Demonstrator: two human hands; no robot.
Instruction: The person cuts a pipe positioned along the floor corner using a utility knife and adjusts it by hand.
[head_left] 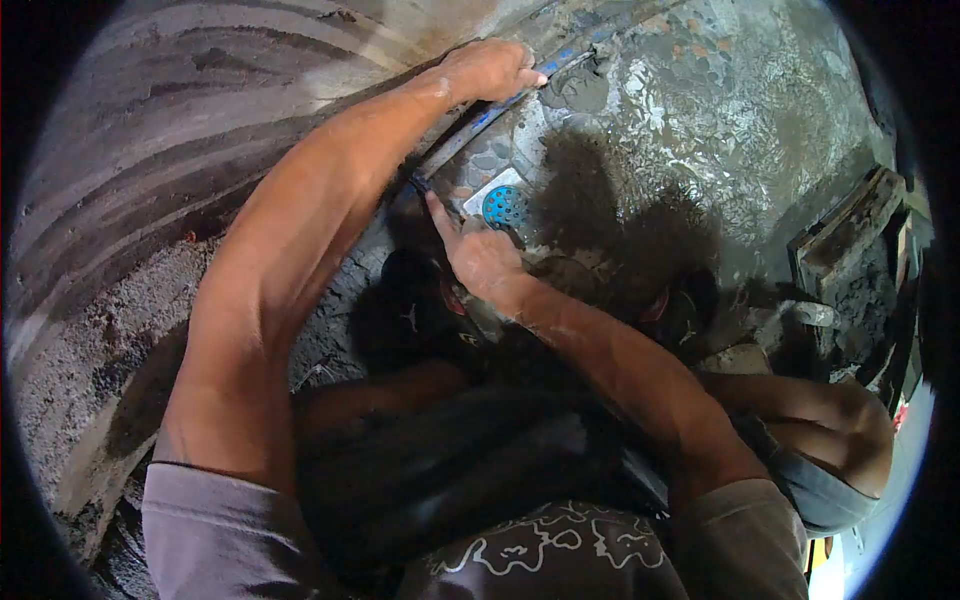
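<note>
A long, narrow straightedge (487,120) with blue markings lies aslant on the floor along the foot of the wall. My left hand (488,72) is closed over its upper part, thumb along the edge; the other fingers are partly hidden. My right hand (480,255) is near the lower end, its index finger stretched out to touch a dark piece there. The remaining fingers are bent and partly hidden, with nothing visible in them. Just beside this hand is a round blue drain cover (505,206) in a pale square frame. Wet grey mortar (580,90) lies near the straightedge's far end.
A streaked grey wall (170,120) rises at the left, with rough mortar at its foot. Pebble-patterned floor (690,40) spreads to the upper right, partly wet and smeared. At the right stands a wooden-edged box (850,235) holding dark mortar. My dark shoes (410,310) flank the work area.
</note>
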